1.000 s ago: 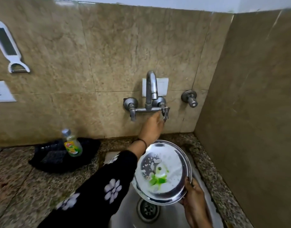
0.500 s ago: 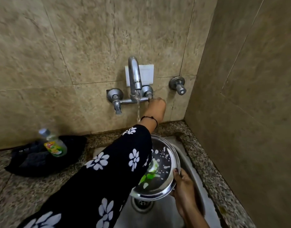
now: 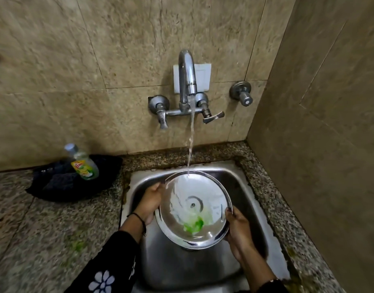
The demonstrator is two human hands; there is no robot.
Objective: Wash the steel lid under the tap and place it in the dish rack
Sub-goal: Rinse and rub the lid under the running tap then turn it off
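Note:
The round steel lid is tilted over the steel sink, its inner side facing me, with white foam and a green smear of soap near its lower edge. Water runs from the wall tap and strikes the lid's upper rim. My left hand grips the lid's left edge. My right hand holds its lower right edge, thumb over the rim. No dish rack is in view.
A dish-soap bottle lies on a black cloth on the granite counter left of the sink. A separate valve sticks out of the wall at right. A tiled side wall stands close on the right.
My left hand has left the tap handle and come down to the lid's left edge. The water flow has grown to a full stream onto the lid. The view has tilted down.

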